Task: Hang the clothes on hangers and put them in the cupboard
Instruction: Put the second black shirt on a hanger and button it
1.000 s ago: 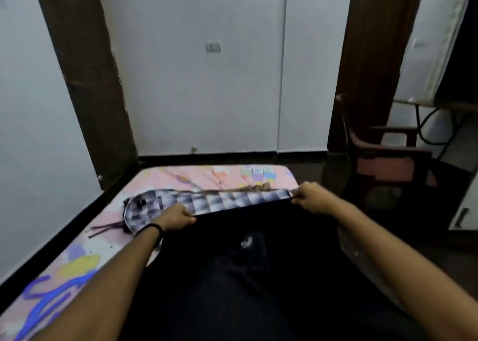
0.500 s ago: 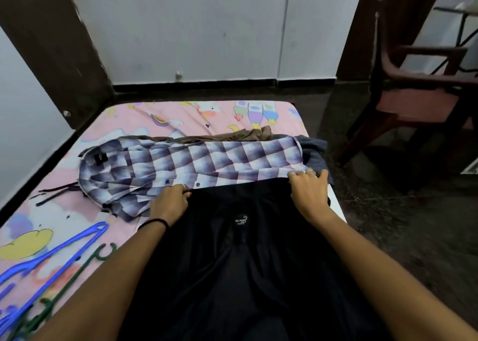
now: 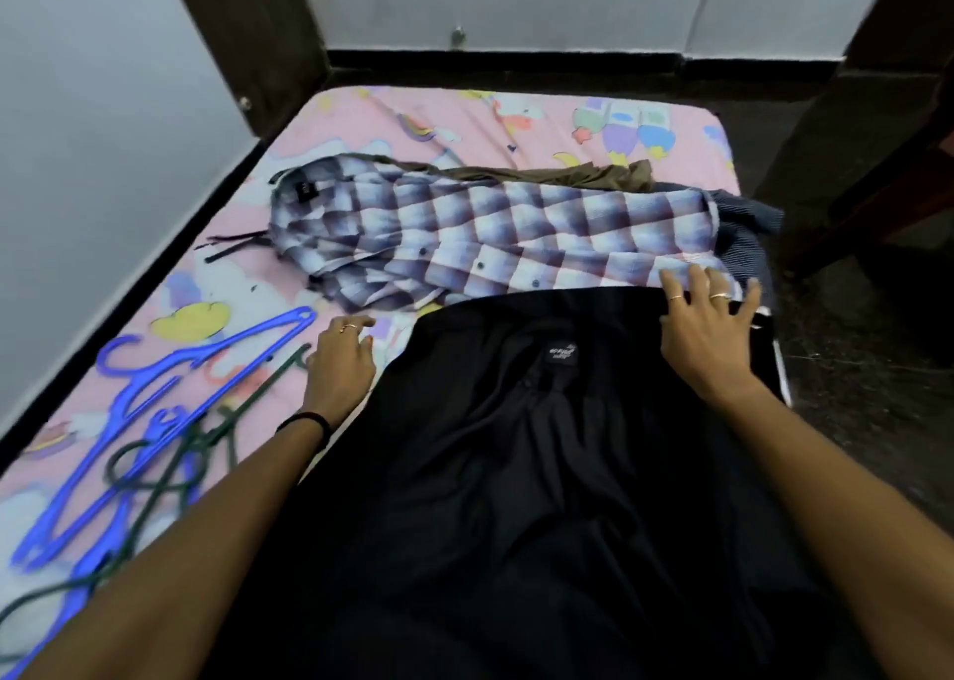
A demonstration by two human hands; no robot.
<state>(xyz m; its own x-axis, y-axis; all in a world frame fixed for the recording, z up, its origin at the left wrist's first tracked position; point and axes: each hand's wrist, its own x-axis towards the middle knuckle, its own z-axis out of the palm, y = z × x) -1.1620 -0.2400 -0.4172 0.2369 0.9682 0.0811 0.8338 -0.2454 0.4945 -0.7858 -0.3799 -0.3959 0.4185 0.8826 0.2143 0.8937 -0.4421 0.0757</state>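
Observation:
A black shirt (image 3: 542,447) lies spread on the pink bed (image 3: 464,111), its label facing up near the collar. My right hand (image 3: 704,328) rests flat on its top right edge, fingers spread. My left hand (image 3: 340,364) is off the shirt, just left of it on the sheet, fingers loosely bent and holding nothing. Beyond the black shirt lies a purple checked shirt (image 3: 490,235) over an olive garment (image 3: 568,173) and a dark blue one (image 3: 743,230). Blue hangers (image 3: 170,395) and a dark green hanger (image 3: 170,462) lie tangled at the left.
A white wall runs along the bed's left side, with a dark wooden post (image 3: 248,34) at the far left corner. A dark wooden chair leg (image 3: 867,184) stands right of the bed on the dark floor. A black strap (image 3: 232,246) lies by the checked shirt's collar.
Both hands have let go of the black shirt's top edge. My left hand slid left onto the sheet, my right hand opened flat. The view tilted down, showing more hangers.

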